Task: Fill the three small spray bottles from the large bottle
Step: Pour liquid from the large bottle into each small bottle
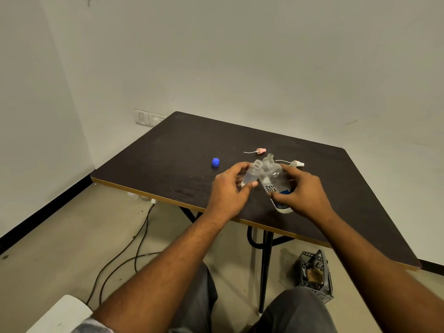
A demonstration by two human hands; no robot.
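Observation:
My left hand [228, 188] grips a small clear spray bottle [252, 173] with its neck uncapped, held above the dark table [168, 150]. My right hand [304, 188] holds the large clear bottle [274, 183], which has a blue-and-white label and is tilted with its mouth toward the small bottle's neck. Behind them another small uncapped bottle [270, 157] stands on the table. A pink spray head [260, 150] with its tube and a white spray head [297, 163] with its tube lie beside it. The blue cap [215, 162] rests to the left.
The table stands in a corner against white walls, with a wall socket [150, 118] behind its far left corner. Cables [134, 246] trail on the floor at the left. A black crate [314, 275] sits on the floor under the table's near edge.

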